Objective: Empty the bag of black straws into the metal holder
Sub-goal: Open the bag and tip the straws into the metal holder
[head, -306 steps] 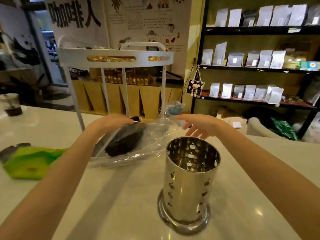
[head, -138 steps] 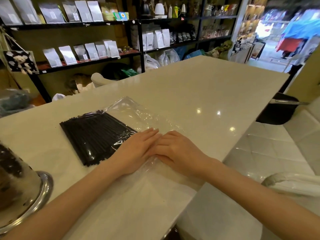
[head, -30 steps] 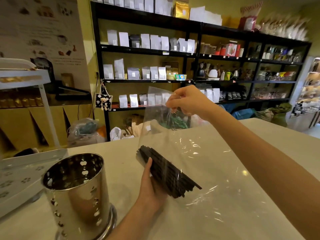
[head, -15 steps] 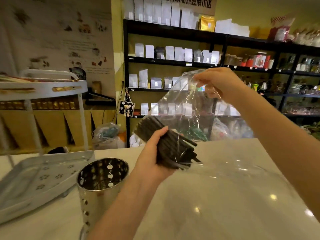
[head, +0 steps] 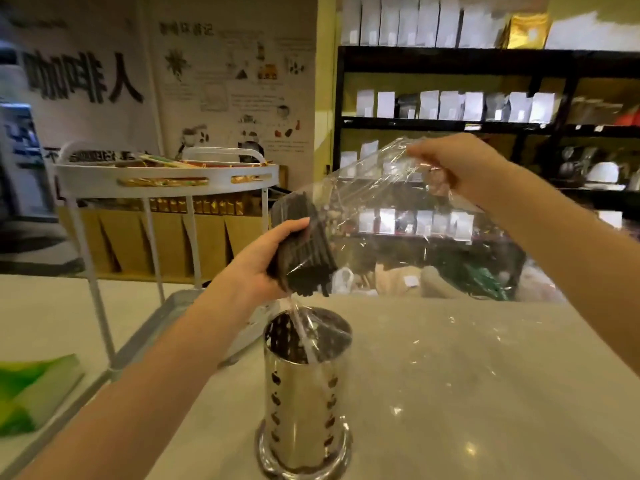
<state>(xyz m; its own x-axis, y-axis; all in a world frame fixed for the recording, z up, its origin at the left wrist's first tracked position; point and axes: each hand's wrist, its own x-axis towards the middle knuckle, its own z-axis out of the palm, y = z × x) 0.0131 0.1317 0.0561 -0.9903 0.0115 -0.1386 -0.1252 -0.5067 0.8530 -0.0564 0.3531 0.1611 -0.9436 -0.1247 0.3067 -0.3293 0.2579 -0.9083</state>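
Note:
A shiny perforated metal holder [head: 304, 407] stands upright on the pale counter, low in the middle of the view. Just above its mouth my left hand [head: 263, 265] grips a bundle of black straws [head: 304, 254] through a clear plastic bag [head: 391, 216]. The straws tilt steeply, lower ends pointing down toward the holder. My right hand [head: 453, 164] pinches the bag's far end and holds it up to the right. A loose strip of the bag hangs down into the holder's mouth.
A white two-tier rack [head: 162, 174] stands on the counter [head: 485, 393] at the left, its lower tray reaching close to the holder. A green item [head: 31, 386] lies at the far left. Dark shelves with pouches [head: 450, 105] fill the background beyond the counter.
Both hands have carried the bag of straws leftward to above the holder. The bundle has tipped steeper, ends down. The bag's loose flap now dangles into the holder.

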